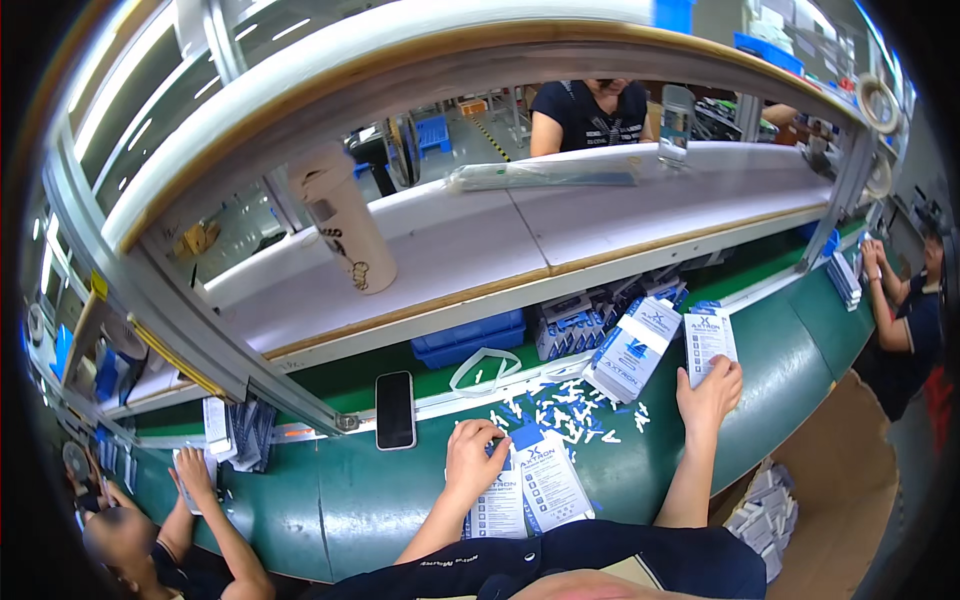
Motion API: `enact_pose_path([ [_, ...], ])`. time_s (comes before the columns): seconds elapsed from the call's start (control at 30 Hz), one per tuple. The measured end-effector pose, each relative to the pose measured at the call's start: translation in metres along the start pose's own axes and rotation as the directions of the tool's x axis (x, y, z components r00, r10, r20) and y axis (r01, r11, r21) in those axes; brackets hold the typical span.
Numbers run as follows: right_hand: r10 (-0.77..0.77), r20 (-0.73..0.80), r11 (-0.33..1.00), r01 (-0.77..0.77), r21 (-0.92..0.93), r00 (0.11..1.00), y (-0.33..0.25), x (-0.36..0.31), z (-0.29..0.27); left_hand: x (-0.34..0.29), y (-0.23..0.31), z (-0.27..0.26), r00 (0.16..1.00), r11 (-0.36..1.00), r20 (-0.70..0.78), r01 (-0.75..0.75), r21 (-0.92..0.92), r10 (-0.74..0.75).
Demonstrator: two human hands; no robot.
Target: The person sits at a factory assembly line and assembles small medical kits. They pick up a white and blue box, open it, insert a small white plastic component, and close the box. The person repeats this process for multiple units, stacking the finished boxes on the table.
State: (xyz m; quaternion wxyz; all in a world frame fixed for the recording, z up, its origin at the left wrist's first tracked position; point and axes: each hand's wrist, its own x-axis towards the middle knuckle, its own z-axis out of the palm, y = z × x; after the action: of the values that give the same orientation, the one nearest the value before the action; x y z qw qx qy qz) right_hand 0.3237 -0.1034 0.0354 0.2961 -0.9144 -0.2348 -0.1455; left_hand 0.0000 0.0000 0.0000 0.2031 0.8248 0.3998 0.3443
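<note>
On the desk (365, 490), two packaging boxes (555, 485) lie nearest, side by side. Scattered plastic pieces (565, 410) spread behind them, with the smartphone (395, 410) to the left. Behind, rightward, sits a banded bundle (632, 352), a single box (708, 338) at its right. The shelf (440, 235) beyond carries a tumbler (350, 235) left and a bottle (676, 128) right.

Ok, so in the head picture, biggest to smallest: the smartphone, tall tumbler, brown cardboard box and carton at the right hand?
Largest to smallest:
1. Cardboard box
2. Tumbler
3. Smartphone and the carton at the right hand: too alike to rank because the hand partly hides the carton.
</note>
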Motion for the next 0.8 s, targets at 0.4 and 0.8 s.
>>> enact_pose_path([
  [0.4, -0.050, -0.317, 0.992, 0.084, 0.092, 0.947, 0.021, 0.033, -0.017, 0.000, 0.004, 0.015, 1.000, 0.999, -0.019, -0.001, 0.043, 0.002],
  [0.8, -0.153, -0.310, 0.955, 0.221, 0.199, 0.938, 0.008, 0.015, -0.008, -0.018, 0.051, -0.029, 0.985, 0.969, 0.155, 0.036, 0.246, -0.076],
])
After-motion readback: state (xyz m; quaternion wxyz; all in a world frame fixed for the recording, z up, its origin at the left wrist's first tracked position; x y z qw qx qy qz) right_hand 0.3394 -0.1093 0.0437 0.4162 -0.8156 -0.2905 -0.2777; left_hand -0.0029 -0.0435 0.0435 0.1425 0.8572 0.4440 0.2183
